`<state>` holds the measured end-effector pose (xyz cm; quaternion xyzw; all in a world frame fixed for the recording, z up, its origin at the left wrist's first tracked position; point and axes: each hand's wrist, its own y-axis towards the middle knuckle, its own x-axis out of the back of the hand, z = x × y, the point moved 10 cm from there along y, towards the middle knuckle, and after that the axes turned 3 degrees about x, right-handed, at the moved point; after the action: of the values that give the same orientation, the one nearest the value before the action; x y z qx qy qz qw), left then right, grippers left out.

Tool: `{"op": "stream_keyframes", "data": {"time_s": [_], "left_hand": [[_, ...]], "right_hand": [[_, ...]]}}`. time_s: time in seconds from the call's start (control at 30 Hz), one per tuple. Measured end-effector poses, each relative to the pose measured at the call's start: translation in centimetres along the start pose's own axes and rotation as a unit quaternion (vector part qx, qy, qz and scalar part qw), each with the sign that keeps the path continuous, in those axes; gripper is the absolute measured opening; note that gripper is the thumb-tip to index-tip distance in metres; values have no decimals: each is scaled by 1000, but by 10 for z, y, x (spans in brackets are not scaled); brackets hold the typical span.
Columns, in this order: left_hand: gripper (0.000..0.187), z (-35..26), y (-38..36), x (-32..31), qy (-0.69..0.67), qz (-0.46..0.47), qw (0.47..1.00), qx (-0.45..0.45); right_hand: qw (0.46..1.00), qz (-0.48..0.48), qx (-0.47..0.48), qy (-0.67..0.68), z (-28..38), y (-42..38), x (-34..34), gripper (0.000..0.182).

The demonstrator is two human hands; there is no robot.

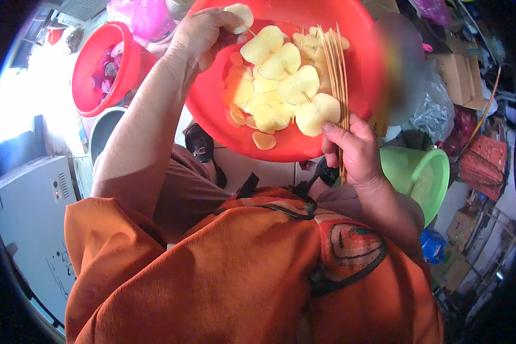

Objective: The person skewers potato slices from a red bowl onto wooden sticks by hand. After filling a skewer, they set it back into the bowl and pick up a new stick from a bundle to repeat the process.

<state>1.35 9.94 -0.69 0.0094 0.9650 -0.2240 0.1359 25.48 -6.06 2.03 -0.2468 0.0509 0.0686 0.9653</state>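
Note:
A row of thin, pale yellow potato slices (299,84) runs diagonally over a large red basin (206,97), threaded on a bamboo skewer that shows in short stretches between them. At the upper end, my left hand (203,35) is closed on a potato slice (239,17). My right hand (354,146) grips a bundle of bamboo skewers (335,74) pointing up, its thumb against the lowest slice of the row. Loose potato slices (264,140) lie in the basin beneath, and more threaded slices (312,46) rest behind the bundle.
A smaller red tub (81,86) with purple-red pieces stands at upper left, near a grey bucket (100,127). On the right are a light green bucket (436,178), a clear plastic bag (434,109) and cardboard boxes (461,80). A white appliance (28,212) stands at left.

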Motion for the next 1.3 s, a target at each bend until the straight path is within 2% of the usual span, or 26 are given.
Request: {"op": "stream_keyframes", "data": {"time_s": [0.17,0.27,0.37,0.43,0.53,0.67,0.73,0.87,0.93,1.03,1.3], "left_hand": [[25,-8,-4,0,25,-14,999,-45],[26,-12,-11,-9,97,-7,992,-77],[27,-14,-21,-28,153,35,985,-67],[29,-7,-16,-18,78,-3,997,-21],[29,-2,-13,-15,25,-16,1000,-2],[28,5,-8,-10,-4,-1,1000,-2],[26,12,-9,-11,-13,8,999,34],[24,20,-18,-13,30,11,996,82],[24,25,-24,-24,42,57,991,112],[23,33,-25,-28,56,69,987,138],[23,27,-25,-29,83,47,990,107]], "right_hand": [[1000,-2,-6,5,-2,0,0,19],[1000,-7,-9,9,0,0,0,18],[1000,-13,-7,-2,-1,1,2,20],[1000,-14,-3,-15,-1,1,3,21],[999,-14,9,-32,1,0,1,20],[999,-6,10,-50,-1,-3,-1,20],[999,-1,8,-48,-2,-4,-2,20],[999,4,6,-37,-2,-6,-4,20],[999,4,9,-35,-3,-5,-4,20],[999,5,1,-35,-6,-6,-3,21],[1000,4,3,-22,-7,-6,-3,23]]}}
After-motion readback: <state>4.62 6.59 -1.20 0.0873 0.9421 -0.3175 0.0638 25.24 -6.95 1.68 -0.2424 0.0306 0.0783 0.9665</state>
